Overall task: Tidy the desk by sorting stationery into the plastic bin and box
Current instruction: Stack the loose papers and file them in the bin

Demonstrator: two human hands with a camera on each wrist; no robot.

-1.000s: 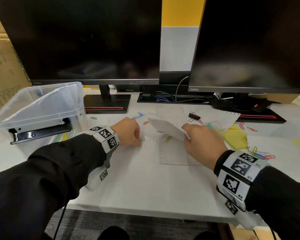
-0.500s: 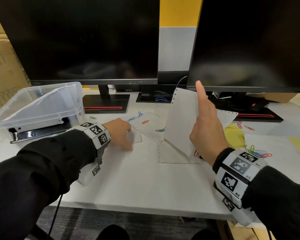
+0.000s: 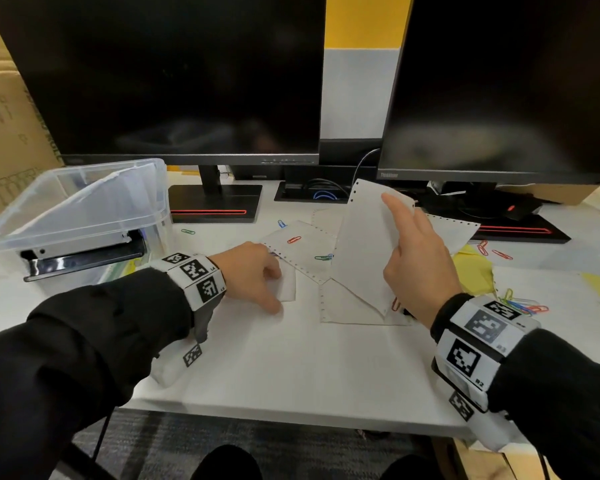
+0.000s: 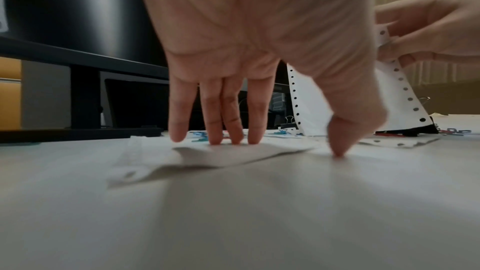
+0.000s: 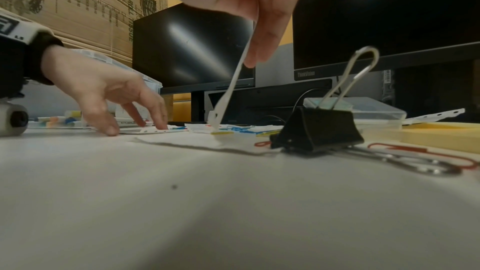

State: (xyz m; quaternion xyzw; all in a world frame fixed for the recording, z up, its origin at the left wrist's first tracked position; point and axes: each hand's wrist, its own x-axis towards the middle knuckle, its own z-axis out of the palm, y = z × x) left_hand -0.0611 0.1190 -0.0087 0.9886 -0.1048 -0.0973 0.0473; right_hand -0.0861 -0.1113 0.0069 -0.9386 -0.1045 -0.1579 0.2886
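Note:
My right hand (image 3: 395,220) pinches a white perforated sheet (image 3: 361,247) and holds it upright, its lower corner touching the desk. The right wrist view shows that sheet (image 5: 233,85) edge-on between thumb and fingers (image 5: 262,48). My left hand (image 3: 276,289) presses straight fingertips (image 4: 215,139) on a small white paper (image 4: 207,157) lying flat, thumb on the desk. The clear plastic bin (image 3: 84,209) stands at the left with paper and a black item inside. A small clear lidded box (image 5: 363,110) sits further back on the right.
More perforated sheets (image 3: 305,251) lie flat with loose paper clips (image 3: 294,240) on them. A black binder clip (image 5: 319,128) sits beside my right hand. Yellow notes (image 3: 471,268) and a heap of coloured clips (image 3: 523,304) are at right. Two monitors stand behind.
My right hand lifted the sheet from flat on the desk to upright, then its index finger came down a little. My left hand slid slightly toward me, still on the small paper.

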